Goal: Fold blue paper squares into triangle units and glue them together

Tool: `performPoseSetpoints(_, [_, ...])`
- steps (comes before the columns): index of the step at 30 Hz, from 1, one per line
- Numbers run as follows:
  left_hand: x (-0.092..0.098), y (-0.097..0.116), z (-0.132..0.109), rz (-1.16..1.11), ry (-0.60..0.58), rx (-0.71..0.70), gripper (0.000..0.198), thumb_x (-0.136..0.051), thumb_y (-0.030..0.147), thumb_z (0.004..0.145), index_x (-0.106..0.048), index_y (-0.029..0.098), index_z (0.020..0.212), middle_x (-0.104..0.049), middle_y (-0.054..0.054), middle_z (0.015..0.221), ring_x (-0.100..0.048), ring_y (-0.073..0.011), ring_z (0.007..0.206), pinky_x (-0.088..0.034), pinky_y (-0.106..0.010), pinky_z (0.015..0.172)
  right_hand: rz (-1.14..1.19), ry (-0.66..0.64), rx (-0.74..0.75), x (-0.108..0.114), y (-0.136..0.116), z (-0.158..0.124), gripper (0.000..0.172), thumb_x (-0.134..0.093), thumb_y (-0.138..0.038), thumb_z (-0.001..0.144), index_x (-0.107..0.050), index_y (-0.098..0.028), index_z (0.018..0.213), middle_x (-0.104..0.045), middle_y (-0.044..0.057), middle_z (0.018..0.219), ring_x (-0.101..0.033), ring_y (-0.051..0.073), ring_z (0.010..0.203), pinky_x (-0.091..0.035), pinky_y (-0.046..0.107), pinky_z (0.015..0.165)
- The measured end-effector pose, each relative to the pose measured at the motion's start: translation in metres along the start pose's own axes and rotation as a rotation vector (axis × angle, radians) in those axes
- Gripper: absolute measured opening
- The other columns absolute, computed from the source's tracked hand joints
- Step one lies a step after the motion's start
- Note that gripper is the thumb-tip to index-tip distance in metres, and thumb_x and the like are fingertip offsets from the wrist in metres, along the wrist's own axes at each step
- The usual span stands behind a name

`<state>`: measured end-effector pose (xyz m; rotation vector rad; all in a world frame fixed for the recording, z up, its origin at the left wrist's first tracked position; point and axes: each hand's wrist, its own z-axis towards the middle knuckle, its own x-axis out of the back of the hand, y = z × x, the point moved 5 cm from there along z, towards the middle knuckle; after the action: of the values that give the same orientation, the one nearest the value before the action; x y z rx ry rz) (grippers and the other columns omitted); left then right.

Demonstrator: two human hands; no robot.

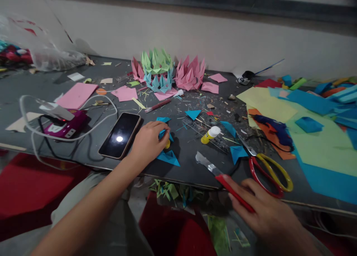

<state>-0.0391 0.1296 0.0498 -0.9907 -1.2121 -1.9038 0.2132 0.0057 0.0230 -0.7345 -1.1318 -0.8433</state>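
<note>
My right hand (259, 206) grips the red handle of a knife (235, 193), its blade pointing up and left over the table's front edge. My left hand (152, 137) is on the table among folded blue papers (169, 158), its fingers curled; a blue piece and something yellow show beside the fingertips. What they grip is partly hidden. A yellow glue stick (210, 135) with a white cap stands tilted between my hands. More folded blue pieces (193, 114) lie around it. Scissors (267, 170) with red and yellow handles rest just beyond my right hand.
A phone (119, 135) and a purple power adapter (65, 124) with cables lie left. Folded-paper crowns (190, 74) stand at the back. Paper sheets (323, 148) and a dark blue glue gun (275, 128) are at right. Scraps cover the middle; red stools (175, 226) are below.
</note>
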Motion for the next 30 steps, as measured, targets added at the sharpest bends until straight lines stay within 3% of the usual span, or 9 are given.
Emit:
performPoseSetpoints(4, [0.000,-0.001,0.000,-0.001,0.012,-0.006,0.018,-0.046,0.023,0.081,-0.063,0.018,0.086,-0.066,-0.005,0.097,-0.059,-0.0211,0.092,-0.046,-0.037,0.084,-0.005,-0.167,-0.015,-0.011,-0.005,0.000,0.039,-0.032,-0.033,0.090,-0.048,-0.027,0.126,-0.059,0.002,0.070,-0.051,0.011,0.045,-0.033,0.019,0.034])
performPoseSetpoints(14, [-0.008,-0.006,0.005,0.063,-0.002,-0.004,0.022,-0.043,0.028,0.082,-0.063,0.019,0.086,-0.066,-0.007,0.097,-0.059,-0.0225,0.093,-0.046,-0.034,0.083,-0.200,-0.135,-0.146,0.009,-0.012,0.007,0.041,-0.038,-0.022,0.078,-0.059,-0.033,0.111,-0.059,-0.001,0.062,-0.045,0.009,0.034,-0.014,0.022,0.031])
performPoseSetpoints(17, [-0.009,-0.006,0.004,0.063,-0.022,-0.004,0.022,-0.043,0.027,0.082,-0.063,0.019,0.087,-0.066,-0.007,0.098,-0.060,-0.0229,0.092,-0.046,-0.036,0.083,-0.196,-0.146,-0.122,0.015,-0.009,0.008,0.042,-0.041,-0.020,0.075,-0.061,-0.033,0.110,-0.060,-0.001,0.061,-0.049,0.010,0.035,-0.016,0.021,0.030])
performPoseSetpoints(22, [-0.009,-0.003,0.003,0.066,-0.033,-0.022,0.021,-0.043,0.025,0.081,-0.063,0.019,0.086,-0.066,-0.008,0.097,-0.060,-0.0237,0.094,-0.046,-0.037,0.085,-0.250,-0.020,-0.061,0.027,-0.009,0.007,0.039,-0.040,-0.019,0.074,-0.065,-0.031,0.100,-0.065,0.001,0.066,-0.050,0.010,0.032,-0.028,0.021,0.029])
performPoseSetpoints(30, [-0.009,0.000,0.004,0.052,-0.033,-0.035,0.020,-0.044,0.024,0.079,-0.064,0.020,0.083,-0.068,-0.008,0.094,-0.062,-0.0235,0.088,-0.049,-0.037,0.080,-0.190,0.024,-0.044,0.021,-0.012,0.010,0.042,-0.035,-0.018,0.081,-0.059,-0.030,0.113,-0.062,-0.001,0.066,-0.052,0.010,0.037,-0.031,0.021,0.029])
